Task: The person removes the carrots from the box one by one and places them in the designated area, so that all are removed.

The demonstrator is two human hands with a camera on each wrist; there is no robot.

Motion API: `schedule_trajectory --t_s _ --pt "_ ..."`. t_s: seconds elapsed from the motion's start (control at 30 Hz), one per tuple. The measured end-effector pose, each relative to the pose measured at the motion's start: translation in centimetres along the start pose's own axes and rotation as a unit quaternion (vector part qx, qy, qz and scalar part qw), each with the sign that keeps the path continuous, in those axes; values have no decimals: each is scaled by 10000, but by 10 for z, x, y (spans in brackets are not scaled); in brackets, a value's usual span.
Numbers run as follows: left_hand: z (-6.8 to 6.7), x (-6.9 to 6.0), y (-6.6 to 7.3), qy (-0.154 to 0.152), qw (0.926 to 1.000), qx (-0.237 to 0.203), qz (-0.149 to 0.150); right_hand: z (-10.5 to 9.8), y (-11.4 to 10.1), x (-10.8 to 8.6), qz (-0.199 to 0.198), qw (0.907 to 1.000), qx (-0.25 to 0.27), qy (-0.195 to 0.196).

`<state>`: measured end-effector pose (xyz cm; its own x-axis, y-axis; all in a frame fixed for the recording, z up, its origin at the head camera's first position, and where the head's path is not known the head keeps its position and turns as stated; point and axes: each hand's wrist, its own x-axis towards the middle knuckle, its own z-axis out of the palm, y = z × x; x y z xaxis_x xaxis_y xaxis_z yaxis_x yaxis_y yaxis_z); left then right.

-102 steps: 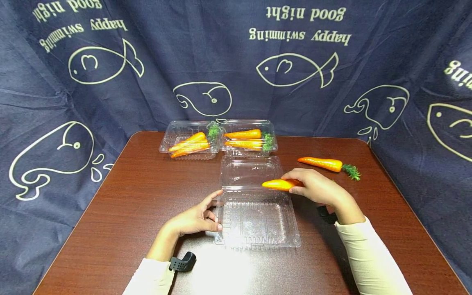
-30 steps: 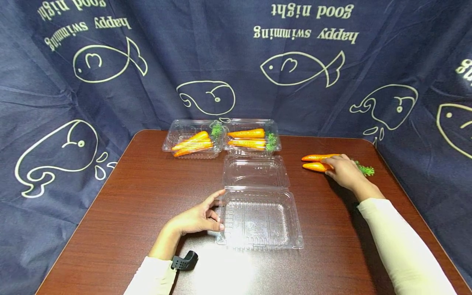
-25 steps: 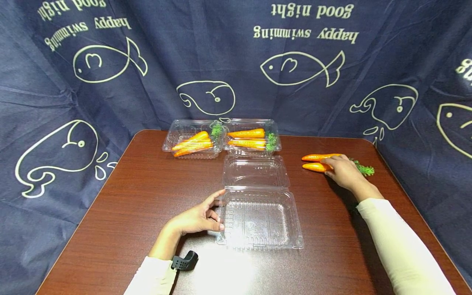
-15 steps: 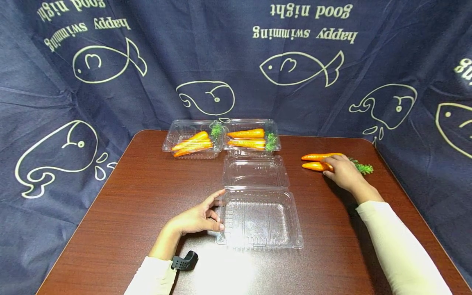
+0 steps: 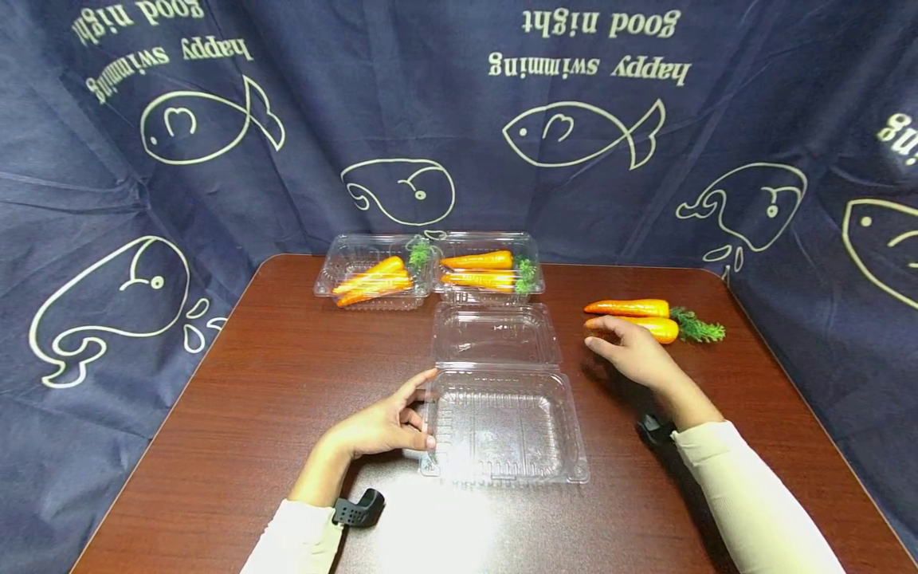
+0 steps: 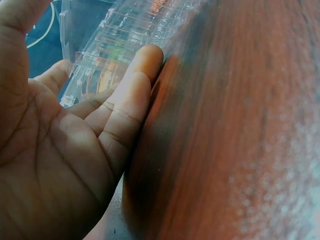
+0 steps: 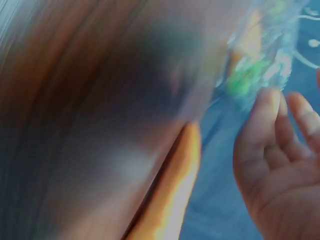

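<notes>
My left hand (image 5: 376,426) touches the left rim of an open clear plastic clamshell container (image 5: 516,434), thumb near its front corner and index finger near its hinge. The left wrist view shows the same hand (image 6: 55,150) with its fingers fairly straight against the container's side (image 6: 135,30). Two orange carrots lie side by side at the right: a rear carrot (image 5: 631,308) and a front carrot (image 5: 660,328), their green tops (image 5: 697,327) pointing right. My right hand (image 5: 638,359) hovers over the front carrot's tip, holding nothing. In the right wrist view, a carrot (image 7: 172,185) lies apart from the hand (image 7: 285,190).
Two closed clear containers stand side by side at the table's back edge, the left container (image 5: 326,275) and the right container (image 5: 539,275), each with carrots inside. The open container's lid (image 5: 495,335) lies flat just in front of the right one. A dark printed cloth (image 5: 459,96) hangs behind.
Earlier my right hand carried a carrot beside the container, then set it down beside the other carrot. It has now let go and moved left and toward me. My left hand stays put.
</notes>
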<state>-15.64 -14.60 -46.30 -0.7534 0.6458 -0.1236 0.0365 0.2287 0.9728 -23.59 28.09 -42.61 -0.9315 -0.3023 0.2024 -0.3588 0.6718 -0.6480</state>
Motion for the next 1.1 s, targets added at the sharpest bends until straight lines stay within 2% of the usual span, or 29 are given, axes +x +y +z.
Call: schedule_trajectory --t_s 0.1,0.2,0.3,0.57,0.73,0.83,1.1 --pt "1 1 0 19 10000 -10 -55 6 -14 -4 486 9942 817 -502" --pt "1 1 1 29 9999 -33 -97 12 -23 -8 883 9800 1556 -866" --pt "1 1 1 20 10000 -22 -77 17 -28 -12 1194 9675 1983 -1020" --pt "0 2 0 -37 10000 -46 63 30 -33 -25 1669 9445 2548 -1234" --pt "0 2 0 -19 10000 -71 43 41 -36 -34 1858 9270 2917 -1453" --pt "0 2 0 -20 10000 -68 54 45 -35 -37 1902 9195 3107 -1480" --pt "0 1 -1 13 10000 1 30 48 -34 -38 1827 9148 3258 -1537"
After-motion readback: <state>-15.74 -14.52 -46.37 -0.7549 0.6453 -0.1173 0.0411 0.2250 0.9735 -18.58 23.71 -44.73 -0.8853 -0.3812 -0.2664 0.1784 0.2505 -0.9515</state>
